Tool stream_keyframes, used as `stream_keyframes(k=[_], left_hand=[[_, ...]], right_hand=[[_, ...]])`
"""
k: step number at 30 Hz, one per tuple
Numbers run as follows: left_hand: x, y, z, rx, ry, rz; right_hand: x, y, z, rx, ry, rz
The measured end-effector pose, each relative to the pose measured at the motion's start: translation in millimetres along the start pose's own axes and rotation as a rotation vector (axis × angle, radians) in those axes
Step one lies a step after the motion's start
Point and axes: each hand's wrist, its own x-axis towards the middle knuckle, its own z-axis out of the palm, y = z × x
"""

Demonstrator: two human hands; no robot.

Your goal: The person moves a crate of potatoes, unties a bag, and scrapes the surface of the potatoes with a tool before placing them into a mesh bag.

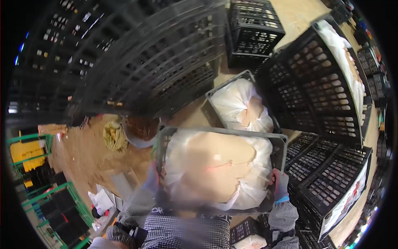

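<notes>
A tall stack of black lattice crates [137, 54] fills the upper left of the view, blurred. To the right, more black crates [319, 79] stand tilted on the sandy floor [83, 153], one of them lined with a white bag. In the centre, directly before the person's body, is a grey crate [282, 143] lined with a white plastic bag [253, 191] and filled with a tan mass [207, 159]. Just beyond it sits a second grey crate [215, 93] with a similar filled bag. A round basin [141, 130] of brown material lies to the left. The gloved right hand [281, 184] is clenched on the grey crate's right wall. The left hand [152, 178], blurred, grasps its left wall.
</notes>
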Motion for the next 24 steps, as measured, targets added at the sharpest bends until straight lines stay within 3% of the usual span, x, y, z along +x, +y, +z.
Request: stream_keyframes(k=[3, 5, 7, 9, 12, 15, 18, 24], left_hand=[[-8.2, -28.9, -70.7, -0.193, 0.146, 0.05], [-16.4, -44.0, -111.5, -0.175, 0.197, -0.006], [-0.9, -69.9, -166.2, -0.152, 0.162, -0.015], [12.8, -89.1, -192.3, -0.174, 0.174, -0.024], [35.9, -115.8, -213.8, -0.213, 0.21, -0.062], [75.5, -141.8, -225.4, -0.244, 0.203, -0.078], [112.4, -163.8, -230.5, -0.291, 0.203, -0.112], [198.1, -200.6, -230.4, -0.384, 0.226, -0.161]], right_hand=[[3.2, -8.6, 69.7, -0.197, -0.183, -0.015], [39.4, 29.4, 101.0, -0.363, -0.28, -0.209], [49.2, 53.5, 134.8, -0.447, -0.312, -0.238], [50.6, 54.2, 179.0, -0.486, -0.295, -0.117], [40.3, 45.8, 236.9, -0.422, -0.375, -0.019], [67.0, 66.6, 278.8, -0.411, -0.373, -0.051], [120.5, 93.3, 315.2, -0.62, -0.342, -0.045], [207.9, 155.4, 358.5, -0.6, -0.378, -0.139]])
